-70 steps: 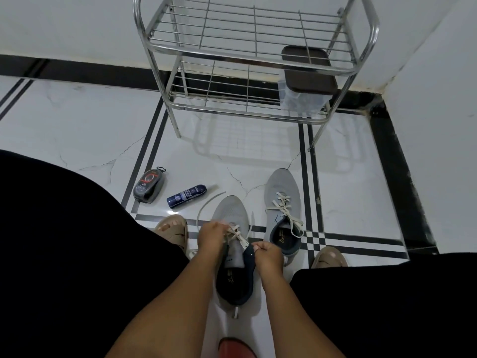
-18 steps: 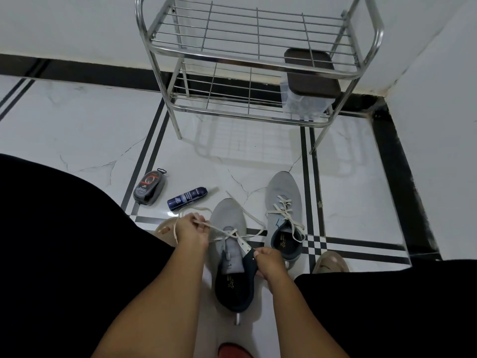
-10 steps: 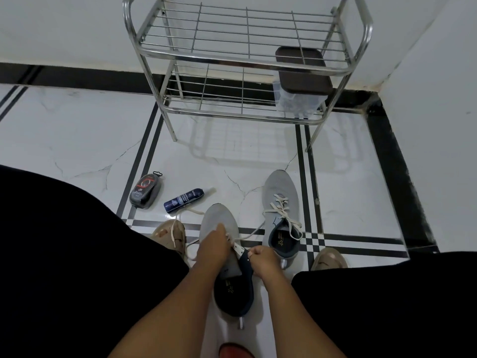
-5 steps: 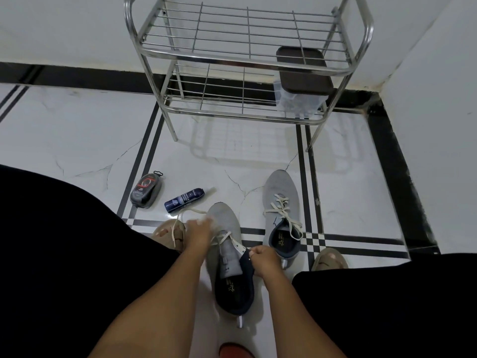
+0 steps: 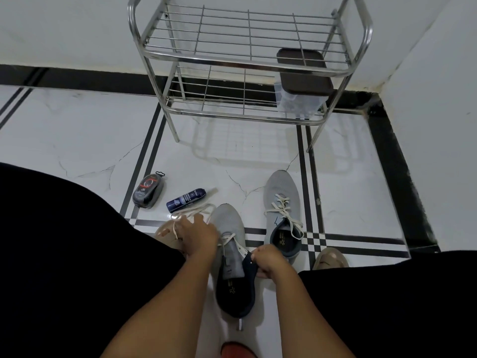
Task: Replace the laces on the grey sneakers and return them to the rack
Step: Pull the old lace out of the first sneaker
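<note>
Grey sneakers: in the head view, the near sneaker (image 5: 229, 257) lay on the floor (image 5: 77, 140) between the person's knees, toe towards the rack; the far sneaker (image 5: 282, 215) sat just beside it, to its right and closer to the rack.
Lace: a pale lace (image 5: 192, 211) ran through only the eyelets nearest the toe of the near sneaker, its loose length trailing left across the floor.
Left hand: the left hand (image 5: 197, 235) lay over the trailing lace beside the sneaker's left edge; whether its fingers pinched the lace could not be told.
Right hand: the right hand (image 5: 268, 260) was curled tight on the dark collar at the sneaker's right edge, steadying it.
Done: the far sneaker looked fully laced, ends lying loose and untied.
Left: judging by the slack, the near sneaker needed most of its eyelets threaded; then both had to go to the rack.
Rack: the metal rack (image 5: 247, 65) stood against the wall, well apart from the shoes, its top shelf bare.
Around: a clear box with a brown lid (image 5: 302, 86) filled the lower shelf's right end; a dark polish case (image 5: 148, 191) and a blue bottle (image 5: 186, 200) lay on the floor left of the shoes.
In the way: nothing lay between shoes and rack; only the box cut the lower shelf's room.
</note>
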Motion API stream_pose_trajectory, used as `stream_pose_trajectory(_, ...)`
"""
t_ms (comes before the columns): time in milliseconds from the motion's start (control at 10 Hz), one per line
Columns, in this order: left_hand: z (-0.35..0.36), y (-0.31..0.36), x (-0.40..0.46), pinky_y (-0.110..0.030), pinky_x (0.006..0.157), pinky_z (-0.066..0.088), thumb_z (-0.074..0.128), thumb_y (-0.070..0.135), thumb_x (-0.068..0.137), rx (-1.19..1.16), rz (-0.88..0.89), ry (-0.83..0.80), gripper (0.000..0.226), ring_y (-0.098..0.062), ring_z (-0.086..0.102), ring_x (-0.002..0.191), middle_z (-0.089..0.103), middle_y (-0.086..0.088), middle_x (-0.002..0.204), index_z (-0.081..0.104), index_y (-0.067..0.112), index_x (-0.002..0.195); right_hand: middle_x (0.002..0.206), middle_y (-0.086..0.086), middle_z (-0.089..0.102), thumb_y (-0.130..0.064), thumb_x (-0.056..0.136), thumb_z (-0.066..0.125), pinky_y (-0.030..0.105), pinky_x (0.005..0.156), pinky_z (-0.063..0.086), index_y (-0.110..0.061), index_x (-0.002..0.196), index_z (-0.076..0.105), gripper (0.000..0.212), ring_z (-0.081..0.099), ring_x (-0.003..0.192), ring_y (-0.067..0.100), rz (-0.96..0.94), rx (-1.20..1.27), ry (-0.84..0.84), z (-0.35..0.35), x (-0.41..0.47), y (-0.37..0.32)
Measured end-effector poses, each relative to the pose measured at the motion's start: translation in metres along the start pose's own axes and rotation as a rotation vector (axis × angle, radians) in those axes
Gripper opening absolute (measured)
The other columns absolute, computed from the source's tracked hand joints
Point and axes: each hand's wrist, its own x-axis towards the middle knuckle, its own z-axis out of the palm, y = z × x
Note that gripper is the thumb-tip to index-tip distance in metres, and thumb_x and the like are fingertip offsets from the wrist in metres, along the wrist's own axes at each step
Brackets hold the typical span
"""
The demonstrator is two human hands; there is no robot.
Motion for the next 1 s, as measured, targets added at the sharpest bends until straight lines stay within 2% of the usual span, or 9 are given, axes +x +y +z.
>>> stream_pose_trajectory(100, 0.018, -0.012, -0.017, -0.036, 0.088, 0.048, 0.056, 0.036, 0.088, 0.175, 0.078, -0.14, 0.036, -0.03, 0.056, 0.113, 0.058, -0.011, 0.121, 0.059, 0.012, 0.115, 0.073, 0.001, 0.053, -0.007, 0.092, 0.052, 0.028, 0.068, 0.052, -0.021, 0.071, 0.05, 0.025, 0.053, 0.064, 0.014, 0.019, -0.039, -0.016, -0.005, -0.001, 0.001)
stream_pose_trajectory(200, 0.024, -0.023, -0.024, -0.032, 0.085, 0.049, 0.057, 0.026, 0.087, 0.168, 0.063, -0.236, 0.027, -0.028, 0.06, 0.109, 0.065, -0.009, 0.114, 0.065, 0.013, 0.109, 0.081, 0.015, 0.059, -0.001, 0.092, 0.05, 0.033, 0.071, 0.051, -0.011, 0.074, 0.051, 0.021, 0.055, 0.069, 0.021, 0.044, -0.157, -0.089, -0.008, -0.008, -0.002)
stream_pose_trajectory(300, 0.025, -0.03, -0.02, -0.032, 0.091, 0.051, 0.057, 0.023, 0.09, 0.1, 0.052, -0.254, 0.025, -0.027, 0.061, 0.11, 0.067, -0.009, 0.115, 0.071, 0.012, 0.108, 0.117, 0.02, 0.064, -0.006, 0.09, 0.052, 0.033, 0.08, 0.051, -0.003, 0.098, 0.062, 0.013, 0.061, 0.087, 0.022, -0.033, -0.557, -0.037, -0.005, -0.012, -0.008)
stream_pose_trajectory(400, 0.026, -0.035, -0.011, -0.03, 0.091, 0.049, 0.061, 0.022, 0.091, 0.012, 0.035, -0.297, 0.025, -0.026, 0.061, 0.11, 0.068, -0.009, 0.115, 0.071, 0.008, 0.109, 0.124, 0.013, 0.058, -0.008, 0.089, 0.048, 0.035, 0.088, 0.048, -0.015, 0.118, 0.06, 0.033, 0.059, 0.111, 0.029, -0.276, -0.67, 0.208, 0.01, -0.013, -0.019)
stream_pose_trajectory(500, 0.026, -0.037, -0.01, -0.026, 0.086, 0.048, 0.062, 0.015, 0.09, -0.056, 0.001, -0.325, 0.022, -0.025, 0.063, 0.107, 0.07, -0.01, 0.112, 0.072, 0.007, 0.108, 0.127, 0.009, 0.048, -0.004, 0.09, 0.047, 0.038, 0.095, 0.046, -0.024, 0.121, 0.063, 0.04, 0.051, 0.117, 0.03, -0.463, -0.628, 0.229, 0.028, -0.01, -0.025)
stream_pose_trajectory(600, 0.028, -0.037, -0.007, -0.026, 0.082, 0.048, 0.062, 0.01, 0.089, -0.135, -0.028, -0.336, 0.02, -0.026, 0.065, 0.105, 0.071, -0.012, 0.109, 0.072, 0.004, 0.105, 0.122, 0.009, 0.043, -0.008, 0.091, 0.048, 0.04, 0.093, 0.047, -0.022, 0.121, 0.06, 0.036, 0.048, 0.115, 0.032, -0.509, -0.723, 0.241, 0.039, -0.003, -0.016)
stream_pose_trajectory(800, 0.032, -0.036, -0.006, -0.026, 0.088, 0.048, 0.066, 0.023, 0.087, -0.109, -0.082, -0.333, 0.026, -0.023, 0.064, 0.105, 0.07, -0.007, 0.112, 0.073, 0.008, 0.107, 0.117, 0.007, 0.041, -0.027, 0.094, 0.046, 0.037, 0.083, 0.045, -0.018, 0.105, 0.061, 0.021, 0.045, 0.109, 0.028, -0.619, -0.816, 0.269, 0.051, 0.008, -0.005)
stream_pose_trajectory(900, 0.035, -0.039, -0.008, -0.028, 0.09, 0.051, 0.062, 0.021, 0.09, -0.095, -0.13, -0.308, 0.024, -0.027, 0.064, 0.107, 0.07, -0.009, 0.112, 0.072, 0.008, 0.107, 0.099, 0.01, 0.057, -0.042, 0.092, 0.045, 0.036, 0.078, 0.049, -0.012, 0.089, 0.065, 0.036, 0.057, 0.087, 0.024, -0.449, -0.492, 0.35, 0.035, 0.006, -0.016)
stream_pose_trajectory(1000, 0.034, -0.038, -0.009, -0.034, 0.094, 0.051, 0.058, 0.019, 0.09, -0.095, -0.153, -0.31, 0.024, -0.029, 0.062, 0.109, 0.069, -0.011, 0.114, 0.072, 0.01, 0.108, 0.08, 0.011, 0.059, -0.038, 0.095, 0.046, 0.041, 0.078, 0.053, -0.01, 0.081, 0.055, 0.032, 0.06, 0.074, 0.026, -0.178, 0.173, 0.372, 0.017, 0.003, -0.015)
